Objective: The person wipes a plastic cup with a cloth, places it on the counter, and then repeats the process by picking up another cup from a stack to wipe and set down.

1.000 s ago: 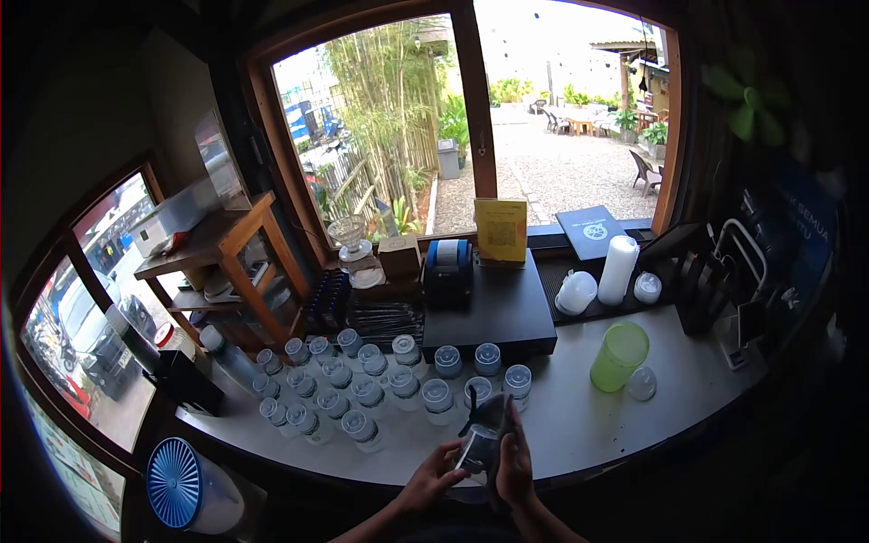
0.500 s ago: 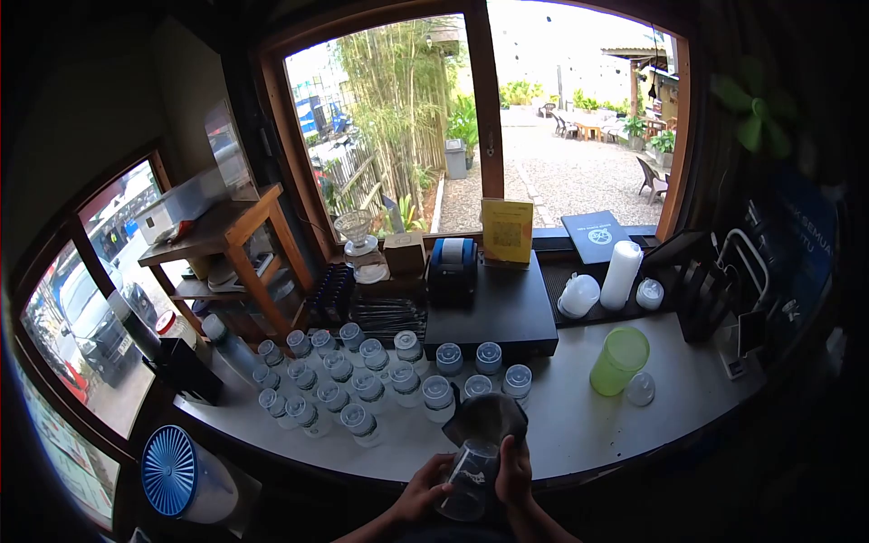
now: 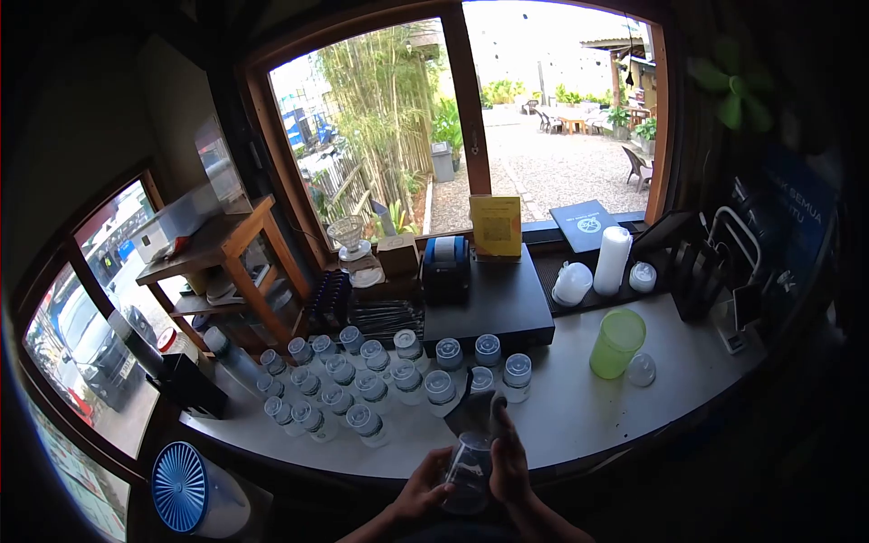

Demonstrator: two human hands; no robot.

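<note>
Head view, bottom centre of the frame: clear plastic cup (image 3: 469, 471) held just in front of the tabletop (image 3: 579, 412) edge, clasped from both sides. Left hand (image 3: 424, 487) wrapped on the cup's left wall, right hand (image 3: 509, 466) on its right wall, each grip clenched on the cup. Above it, a dark tapering jug or funnel (image 3: 475, 409), tipped toward the cup mouth; whose fingers steady it, hard to tell. Likely light, thin-walled and a little springy, slick when wet; best taken around the middle, gently, since a squeeze would buckle it.

Centre left: rows of small clear bottles (image 3: 362, 385) with bluish caps, standing close together. Right: translucent green tumbler (image 3: 618, 343), smooth, round. Lower left: blue ribbed fan (image 3: 181, 472).
</note>
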